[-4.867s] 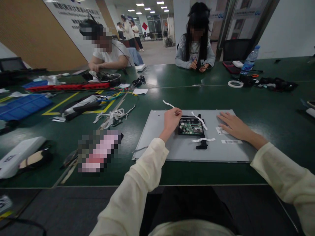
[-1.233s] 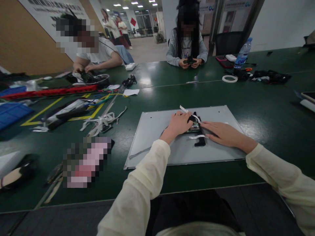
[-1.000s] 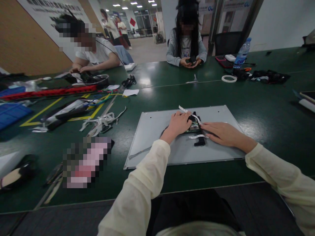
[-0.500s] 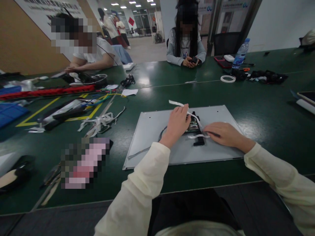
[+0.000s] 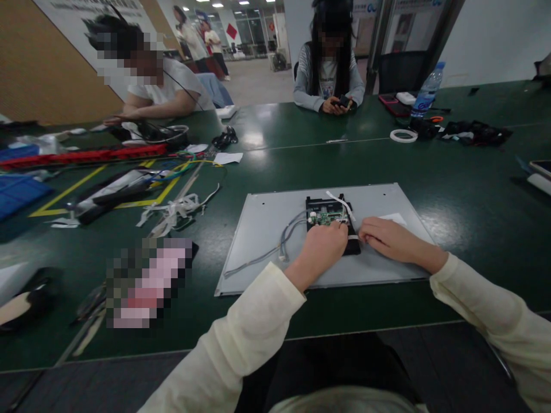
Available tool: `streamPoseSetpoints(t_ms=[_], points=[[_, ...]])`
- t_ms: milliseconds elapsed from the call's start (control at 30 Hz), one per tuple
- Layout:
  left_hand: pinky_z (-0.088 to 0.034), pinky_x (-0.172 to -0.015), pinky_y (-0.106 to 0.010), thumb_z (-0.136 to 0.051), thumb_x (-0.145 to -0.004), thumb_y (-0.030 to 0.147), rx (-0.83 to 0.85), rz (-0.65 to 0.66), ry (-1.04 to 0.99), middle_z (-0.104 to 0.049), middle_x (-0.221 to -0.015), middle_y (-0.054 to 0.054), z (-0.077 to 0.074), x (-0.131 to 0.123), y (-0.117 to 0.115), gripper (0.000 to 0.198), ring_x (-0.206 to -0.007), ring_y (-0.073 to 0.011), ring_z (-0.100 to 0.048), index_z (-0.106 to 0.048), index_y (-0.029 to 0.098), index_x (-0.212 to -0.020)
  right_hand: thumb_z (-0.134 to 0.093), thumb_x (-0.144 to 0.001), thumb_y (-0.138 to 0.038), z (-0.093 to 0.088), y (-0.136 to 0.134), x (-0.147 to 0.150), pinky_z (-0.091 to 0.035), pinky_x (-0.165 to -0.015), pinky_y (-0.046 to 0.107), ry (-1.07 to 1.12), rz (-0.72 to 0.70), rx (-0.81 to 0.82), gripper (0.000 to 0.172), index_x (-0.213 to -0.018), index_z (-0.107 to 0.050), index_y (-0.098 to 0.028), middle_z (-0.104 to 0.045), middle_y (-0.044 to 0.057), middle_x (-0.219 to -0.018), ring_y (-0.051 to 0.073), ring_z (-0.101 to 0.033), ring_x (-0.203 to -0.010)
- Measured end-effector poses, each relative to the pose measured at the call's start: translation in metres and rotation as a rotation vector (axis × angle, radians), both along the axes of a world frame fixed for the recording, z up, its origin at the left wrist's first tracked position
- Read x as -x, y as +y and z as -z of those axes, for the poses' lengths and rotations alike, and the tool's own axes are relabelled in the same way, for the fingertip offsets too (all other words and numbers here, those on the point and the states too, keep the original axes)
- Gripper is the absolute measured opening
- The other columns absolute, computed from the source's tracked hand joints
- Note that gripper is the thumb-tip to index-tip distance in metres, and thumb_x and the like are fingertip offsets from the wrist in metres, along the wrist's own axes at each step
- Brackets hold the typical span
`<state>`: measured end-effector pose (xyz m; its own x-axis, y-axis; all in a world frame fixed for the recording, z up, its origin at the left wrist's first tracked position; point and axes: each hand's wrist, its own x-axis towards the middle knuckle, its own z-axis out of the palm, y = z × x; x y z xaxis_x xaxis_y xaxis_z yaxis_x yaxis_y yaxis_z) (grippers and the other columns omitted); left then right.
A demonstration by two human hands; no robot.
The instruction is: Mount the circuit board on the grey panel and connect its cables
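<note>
A black frame (image 5: 353,247) holding a green circuit board (image 5: 323,217) lies on a white panel (image 5: 258,229). Grey cables (image 5: 282,238) run from the board to the left. My left hand (image 5: 323,248) rests over the front of the board, fingers bent together; what they pinch is too small to name. Just right of the frame, my right hand (image 5: 385,236) has its fingers closed at the end of a short white strip (image 5: 353,237). Another white strip (image 5: 340,202) curves over the back of the board.
A phone (image 5: 161,275) and tangled white strips (image 5: 178,211) lie left of the panel. Farther back are a tape roll (image 5: 403,136), a water bottle (image 5: 427,92) and cables. Two people (image 5: 329,74) sit across the table (image 5: 293,163).
My left hand has come down from the back white strip toward the board's front edge, uncovering the board and cables. My right hand has shifted slightly, and the dark slim thing at its fingers no longer shows.
</note>
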<state>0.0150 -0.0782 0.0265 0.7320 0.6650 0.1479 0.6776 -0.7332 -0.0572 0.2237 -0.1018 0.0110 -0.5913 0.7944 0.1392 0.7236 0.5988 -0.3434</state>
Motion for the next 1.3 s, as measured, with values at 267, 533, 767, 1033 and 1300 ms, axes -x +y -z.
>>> streamPoseSetpoints(t_ms=[267,533,767,1033,1300], points=[[-0.046,-0.058,-0.029,-0.041,-0.094,0.028,0.047,0.018,0.037,-0.066,-0.086,-0.011,-0.009,0.009,0.0,0.027,-0.071,-0.0215,-0.065,-0.062,0.012,-0.098,-0.039,-0.088,-0.02,-0.001,-0.001,-0.007,-0.033,-0.068,0.029,-0.177,0.056,-0.085,0.018,-0.078,-0.054,-0.017,-0.057,0.005,-0.079,0.016,-0.049,-0.075],[-0.043,-0.055,-0.027,-0.04,-0.093,0.026,0.037,-0.034,-0.032,-0.066,-0.084,-0.009,-0.015,0.023,-0.011,0.025,-0.066,-0.0178,-0.063,-0.061,0.013,-0.088,-0.042,-0.086,-0.019,0.0,-0.001,-0.023,-0.035,-0.067,0.027,-0.105,0.115,-0.07,0.022,-0.07,-0.057,-0.017,-0.056,0.004,-0.073,0.015,-0.051,-0.071],[-0.045,-0.062,-0.024,-0.043,-0.092,0.023,0.272,-0.04,-0.556,-0.068,-0.089,-0.004,-0.033,0.035,-0.05,0.019,-0.072,-0.0143,-0.062,-0.061,0.018,-0.096,-0.046,-0.09,-0.033,-0.028,-0.037,0.022,-0.044,-0.079,0.03,0.656,0.292,0.199,0.028,-0.105,-0.067,-0.021,-0.066,0.005,-0.099,0.017,-0.06,-0.09],[-0.045,-0.066,-0.023,-0.046,-0.087,0.012,0.472,-0.02,-0.656,-0.068,-0.084,-0.004,-0.032,0.032,-0.073,0.016,-0.073,-0.0146,-0.062,-0.062,0.016,-0.087,-0.067,-0.076,-0.042,-0.034,-0.066,0.088,-0.048,-0.076,0.031,1.185,0.449,0.636,0.03,-0.094,-0.073,-0.02,-0.07,0.004,-0.088,0.017,-0.06,-0.082],[-0.048,-0.067,-0.023,-0.043,-0.091,0.018,0.51,-0.032,-0.593,-0.07,-0.093,-0.003,-0.037,0.046,-0.079,0.024,-0.074,-0.0137,-0.064,-0.062,0.021,-0.105,-0.069,-0.073,-0.044,-0.03,-0.051,0.099,-0.045,-0.06,0.026,1.273,0.491,0.641,0.028,-0.084,-0.071,-0.018,-0.068,0.006,-0.085,0.015,-0.058,-0.072]])
